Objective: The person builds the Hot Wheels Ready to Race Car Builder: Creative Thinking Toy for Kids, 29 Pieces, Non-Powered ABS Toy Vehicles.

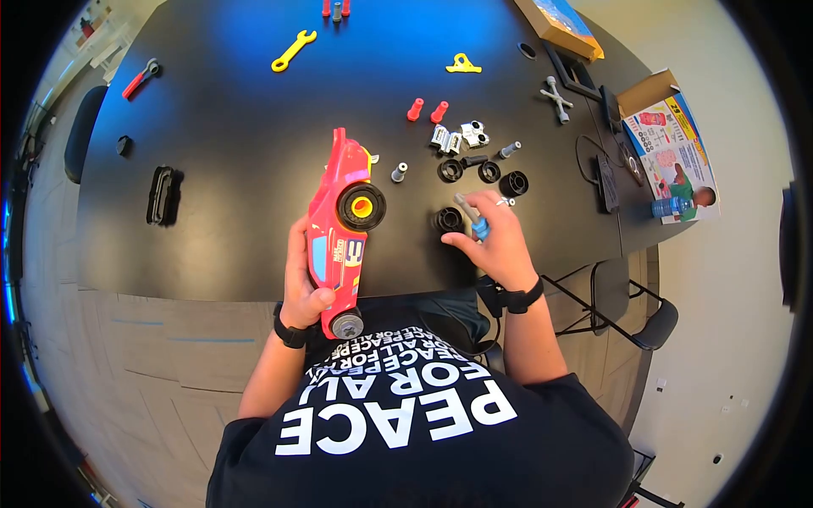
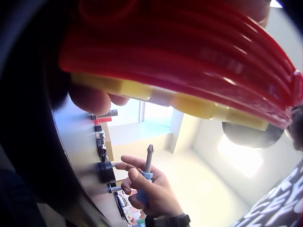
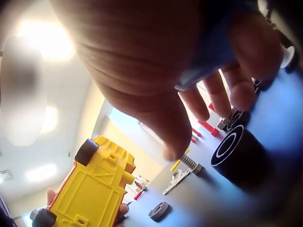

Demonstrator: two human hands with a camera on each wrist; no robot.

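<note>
My left hand [image 1: 298, 284] grips a red toy car [image 1: 337, 245], tilted on its side near the table's front edge. Its upper wheel [image 1: 362, 207] has a black tire and yellow hub; a smaller grey-centred wheel [image 1: 347, 325] shows at the lower end. The yellow underside [image 3: 87, 194] appears in the right wrist view. My right hand [image 1: 501, 241] holds a toy screwdriver [image 2: 148, 163] by its blue handle, grey tip pointing up in the left wrist view. The thumb and forefinger are stretched out close to a black wheel [image 1: 447, 221] on the table.
Beyond the right hand lie several black wheels [image 1: 514, 184], grey bolts [image 1: 399, 173], red bolts [image 1: 415, 109] and a silver engine piece [image 1: 475, 133]. Farther off are a yellow wrench [image 1: 294, 52], a grey cross wrench [image 1: 556, 100], a red-handled ratchet [image 1: 141, 78] and a printed box [image 1: 673, 140].
</note>
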